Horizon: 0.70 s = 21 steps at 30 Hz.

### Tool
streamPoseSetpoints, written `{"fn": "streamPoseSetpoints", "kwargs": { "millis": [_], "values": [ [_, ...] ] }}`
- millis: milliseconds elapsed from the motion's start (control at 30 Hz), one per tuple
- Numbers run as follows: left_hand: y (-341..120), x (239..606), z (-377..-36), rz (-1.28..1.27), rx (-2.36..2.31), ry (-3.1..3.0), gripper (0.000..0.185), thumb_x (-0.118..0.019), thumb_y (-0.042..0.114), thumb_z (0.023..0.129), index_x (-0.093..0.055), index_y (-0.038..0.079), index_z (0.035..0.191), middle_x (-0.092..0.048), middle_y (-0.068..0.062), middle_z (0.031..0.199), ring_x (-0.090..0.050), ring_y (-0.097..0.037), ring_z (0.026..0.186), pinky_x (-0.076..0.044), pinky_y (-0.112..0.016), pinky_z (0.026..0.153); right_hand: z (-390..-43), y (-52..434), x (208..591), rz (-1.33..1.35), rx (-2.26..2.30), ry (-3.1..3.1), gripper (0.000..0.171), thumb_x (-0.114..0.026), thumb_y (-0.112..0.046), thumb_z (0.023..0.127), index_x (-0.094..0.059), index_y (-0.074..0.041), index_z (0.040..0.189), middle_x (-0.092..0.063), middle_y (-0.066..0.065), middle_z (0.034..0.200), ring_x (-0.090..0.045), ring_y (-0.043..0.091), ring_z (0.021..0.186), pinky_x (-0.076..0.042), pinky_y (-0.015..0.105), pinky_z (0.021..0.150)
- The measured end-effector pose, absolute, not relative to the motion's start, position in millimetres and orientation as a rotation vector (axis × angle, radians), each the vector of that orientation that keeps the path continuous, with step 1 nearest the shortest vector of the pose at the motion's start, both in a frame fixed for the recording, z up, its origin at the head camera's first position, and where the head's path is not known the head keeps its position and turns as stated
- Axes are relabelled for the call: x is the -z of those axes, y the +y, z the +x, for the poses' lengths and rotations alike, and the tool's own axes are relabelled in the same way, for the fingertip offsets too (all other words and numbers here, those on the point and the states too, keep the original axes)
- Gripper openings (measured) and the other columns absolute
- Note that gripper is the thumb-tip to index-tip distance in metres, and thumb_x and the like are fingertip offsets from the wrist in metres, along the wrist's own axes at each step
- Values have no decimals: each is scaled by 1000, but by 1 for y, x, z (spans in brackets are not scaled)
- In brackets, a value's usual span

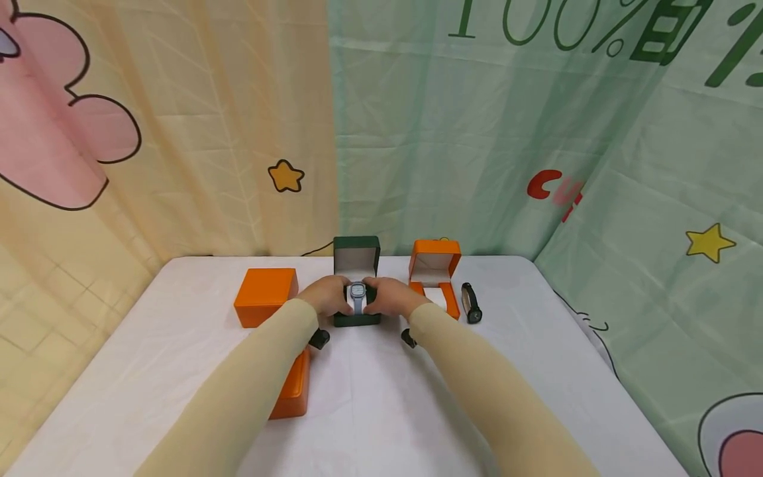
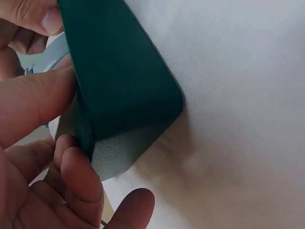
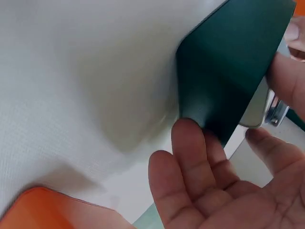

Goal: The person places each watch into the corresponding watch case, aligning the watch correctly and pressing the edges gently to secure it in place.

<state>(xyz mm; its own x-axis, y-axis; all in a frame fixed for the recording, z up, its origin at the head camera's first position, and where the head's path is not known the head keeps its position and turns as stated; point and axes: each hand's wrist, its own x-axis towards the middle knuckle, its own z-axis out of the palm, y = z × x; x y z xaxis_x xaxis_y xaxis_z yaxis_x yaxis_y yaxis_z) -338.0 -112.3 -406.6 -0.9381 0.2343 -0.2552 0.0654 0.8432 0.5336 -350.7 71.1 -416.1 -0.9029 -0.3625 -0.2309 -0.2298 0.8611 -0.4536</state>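
A light blue-grey watch [image 1: 357, 291] sits upright on its pale cushion in an open green box [image 1: 356, 320], lid raised at the back. My left hand [image 1: 329, 295] pinches the watch and cushion from the left, its thumb on the near side. From the right, my right hand [image 1: 393, 296] does the same with thumb and forefinger. In the left wrist view, the other fingers curl beside the green box wall [image 2: 119, 62]. In the right wrist view, the remaining fingers lie along the box's side [image 3: 228, 62]. Fingers partly hide the cushion.
An open orange box [image 1: 436, 248] with a white insert stands to the right, beside a black watch [image 1: 473, 308]. On the left is a closed orange box [image 1: 265, 285]. Another orange box [image 1: 295, 391] lies nearer, partly behind the left sleeve. White cloth covers the table [image 1: 381, 411].
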Motion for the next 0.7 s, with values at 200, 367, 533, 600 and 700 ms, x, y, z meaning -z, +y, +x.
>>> {"fn": "streamPoseSetpoints", "kwargs": {
  "millis": [200,367,533,600,700],
  "values": [
    [-111,406,-336,182,-775,2714,65,-89,19,86,-55,7,140,-70,-14,125,-61,-30,103,-53,-43,96,-349,69,417,-433,625,2753,71,-85,-24,90,-55,-22,155,-67,9,141,-60,27,117,-49,42,112],
    [-112,404,-335,182,-746,2739,62,-89,20,85,-59,8,138,-70,-13,128,-61,-30,102,-53,-43,97,-350,69,415,-399,668,2722,69,-85,-24,89,-57,-23,153,-66,7,144,-60,26,124,-46,43,117],
    [-113,406,-337,172,-741,2732,62,-88,20,86,-61,7,140,-71,-12,129,-62,-29,103,-53,-43,99,-350,69,416,-356,681,2690,68,-83,-26,91,-56,-25,154,-64,8,148,-58,26,126,-44,43,119],
    [-113,407,-338,163,-751,2723,62,-88,20,86,-61,7,141,-71,-12,130,-61,-29,103,-52,-43,99,-350,70,417,-343,680,2681,69,-82,-27,92,-55,-26,155,-62,9,150,-58,26,126,-44,44,118],
    [-113,408,-339,156,-769,2715,62,-87,19,86,-62,7,141,-71,-12,131,-62,-29,103,-52,-44,100,-351,70,418,-344,670,2680,70,-81,-29,92,-53,-25,156,-61,9,151,-57,26,126,-44,43,118]
  ]
}}
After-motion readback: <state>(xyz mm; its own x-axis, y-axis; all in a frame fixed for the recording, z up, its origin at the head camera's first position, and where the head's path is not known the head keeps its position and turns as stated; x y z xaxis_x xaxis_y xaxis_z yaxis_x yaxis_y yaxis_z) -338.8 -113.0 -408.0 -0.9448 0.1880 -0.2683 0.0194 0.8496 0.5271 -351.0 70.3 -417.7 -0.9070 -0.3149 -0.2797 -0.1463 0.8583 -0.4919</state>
